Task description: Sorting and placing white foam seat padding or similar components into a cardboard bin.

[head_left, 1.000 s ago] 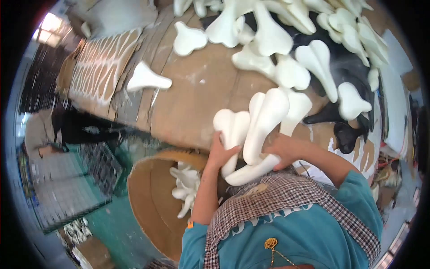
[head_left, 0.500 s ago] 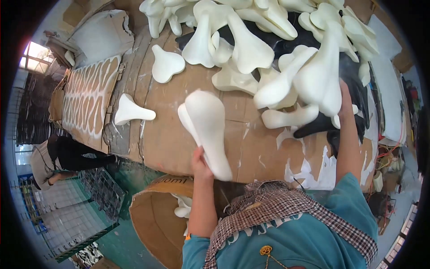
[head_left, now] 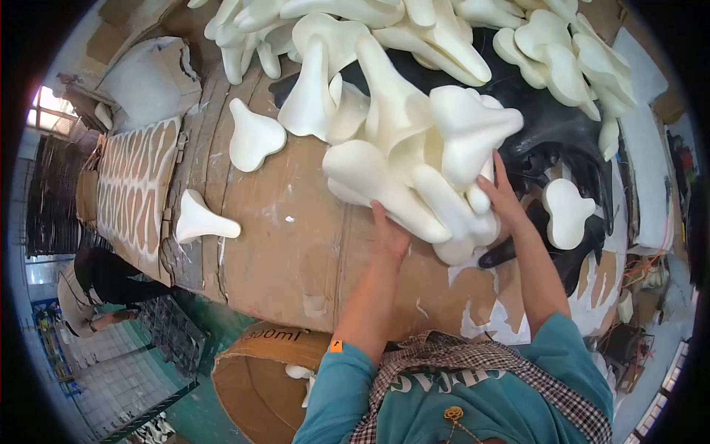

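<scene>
White bone-shaped foam pieces [head_left: 414, 170], bundled on cardboard-covered bench [head_left: 296, 244].
Long axes run roughly lower right to upper left; left hand [head_left: 390, 235] and right hand [head_left: 503, 194] clasp the bundle's near end. Brown cardboard box [head_left: 251, 377] stands below the bench edge.

White foam pieces lying apart on cardboard: three [head_left: 254, 137], [head_left: 201, 220], [head_left: 568, 213]
Heaped foam pieces: too many to count
Hands: two [head_left: 390, 235], [head_left: 501, 194]

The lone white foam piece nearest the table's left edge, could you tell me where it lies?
In the head view, the lone white foam piece lies on the brown cardboard tabletop, left of the left hand, below another single foam piece.
</scene>
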`<act>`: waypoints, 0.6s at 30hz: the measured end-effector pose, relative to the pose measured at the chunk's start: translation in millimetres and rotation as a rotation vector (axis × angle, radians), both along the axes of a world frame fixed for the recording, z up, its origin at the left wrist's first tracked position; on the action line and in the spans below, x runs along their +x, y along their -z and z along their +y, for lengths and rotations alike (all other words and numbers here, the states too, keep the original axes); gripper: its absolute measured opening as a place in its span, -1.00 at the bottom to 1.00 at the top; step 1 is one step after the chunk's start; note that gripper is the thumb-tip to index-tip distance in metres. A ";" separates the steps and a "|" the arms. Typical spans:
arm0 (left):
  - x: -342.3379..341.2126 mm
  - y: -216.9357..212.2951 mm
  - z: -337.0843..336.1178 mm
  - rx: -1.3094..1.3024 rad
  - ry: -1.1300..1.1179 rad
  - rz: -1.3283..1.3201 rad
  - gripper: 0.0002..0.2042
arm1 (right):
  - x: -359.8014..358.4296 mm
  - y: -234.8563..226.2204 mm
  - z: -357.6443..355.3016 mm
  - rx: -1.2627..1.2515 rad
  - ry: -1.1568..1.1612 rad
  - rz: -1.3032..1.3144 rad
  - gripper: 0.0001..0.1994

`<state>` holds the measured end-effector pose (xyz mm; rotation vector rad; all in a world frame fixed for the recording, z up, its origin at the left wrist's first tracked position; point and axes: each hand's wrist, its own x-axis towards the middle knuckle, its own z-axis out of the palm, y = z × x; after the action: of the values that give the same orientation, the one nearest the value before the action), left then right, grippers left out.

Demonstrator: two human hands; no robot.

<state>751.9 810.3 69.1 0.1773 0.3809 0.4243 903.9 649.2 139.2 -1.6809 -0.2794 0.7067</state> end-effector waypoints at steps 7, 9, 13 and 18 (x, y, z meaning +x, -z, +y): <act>-13.1 -33.7 -4.8 0.114 0.042 -0.043 -0.33 | -59.0 -0.6 7.1 0.105 0.008 -0.162 -0.16; -29.5 -49.4 -1.9 0.182 0.042 0.063 -0.32 | -88.1 -2.6 5.0 0.239 0.122 0.035 -0.19; -70.8 -72.1 -6.4 0.222 0.087 0.067 -0.30 | -131.2 8.2 -16.0 0.125 0.082 0.019 -0.42; -147.9 -135.8 -18.7 0.411 -0.130 0.152 -0.29 | -188.8 -58.6 -2.3 0.099 -0.071 -0.399 -0.22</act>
<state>604.0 791.6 204.9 0.5896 0.4529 0.6176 715.1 646.9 197.8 -1.7145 -0.6472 0.3953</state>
